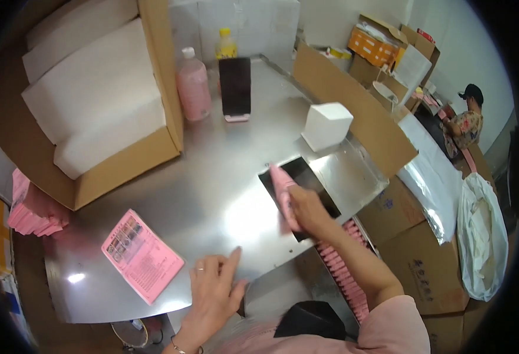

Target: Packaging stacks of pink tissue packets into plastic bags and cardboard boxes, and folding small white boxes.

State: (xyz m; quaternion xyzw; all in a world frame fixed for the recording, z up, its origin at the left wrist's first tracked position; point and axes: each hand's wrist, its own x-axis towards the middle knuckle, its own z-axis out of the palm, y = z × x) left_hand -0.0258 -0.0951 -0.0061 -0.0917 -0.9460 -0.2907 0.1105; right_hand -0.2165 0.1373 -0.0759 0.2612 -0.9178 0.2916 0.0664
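My right hand (307, 211) is closed round a long, slim pink packet (283, 187), slightly blurred, and holds it slanted over a dark rectangular opening (313, 177) in the metal table. Nothing is in my left hand (215, 289), which hovers at the table's near edge with its fingers apart. To the left of that hand lies a stack of pink printed leaflets (143, 257). Below the table edge, under my right forearm, a tray holds rows of similar pink packets (345, 259).
A cardboard box of white packages (100, 88) stands at left, with pink sheets (32, 206) beside it. On the metal table (212, 183) are a pink bottle (193, 85), a phone on a stand (236, 88) and a white box (327, 125). Far right, another person (467, 124) works.
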